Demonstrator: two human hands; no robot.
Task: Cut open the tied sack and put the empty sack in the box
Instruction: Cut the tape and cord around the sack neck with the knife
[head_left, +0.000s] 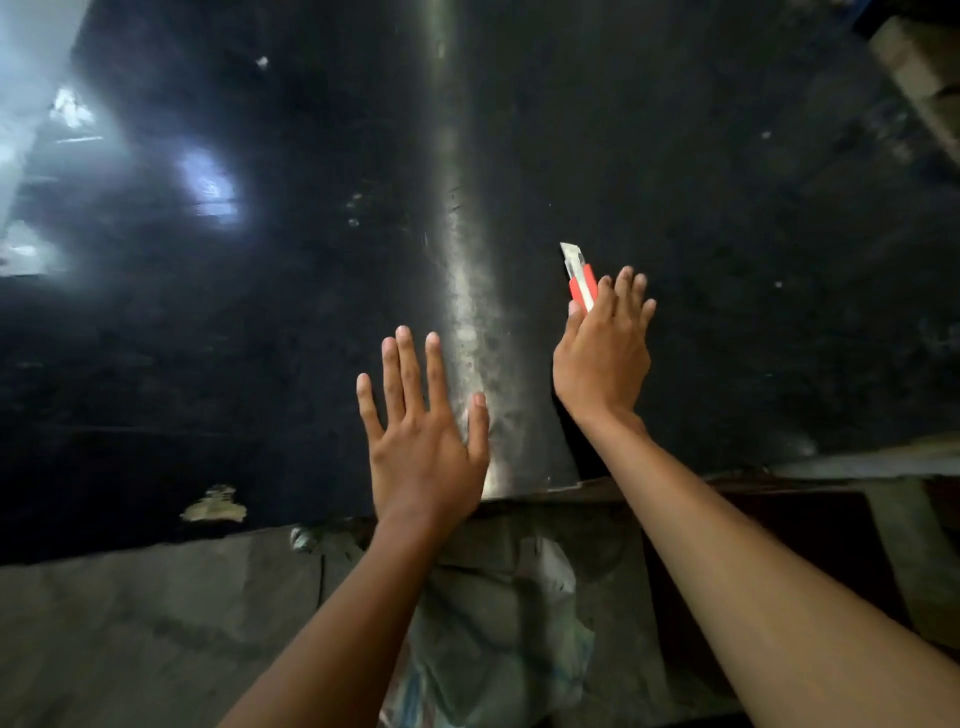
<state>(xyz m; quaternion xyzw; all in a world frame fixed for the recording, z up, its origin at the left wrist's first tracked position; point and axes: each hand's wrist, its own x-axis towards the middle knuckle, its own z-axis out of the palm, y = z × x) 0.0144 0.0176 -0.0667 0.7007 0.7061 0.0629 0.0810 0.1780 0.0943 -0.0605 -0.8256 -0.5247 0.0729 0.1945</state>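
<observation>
I am seeing no readable writing; my left hand is spreading flat, my right hand is pinching a red box cutter over the dark table, a pale sack lying below.

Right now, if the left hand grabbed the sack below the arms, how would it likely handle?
The sack looks crumpled and creased, so probably floppy, sagging from wherever it is gripped. It lies fairly flat, so perhaps light, though its contents are hidden. The left hand is open and could bunch it easily.
</observation>
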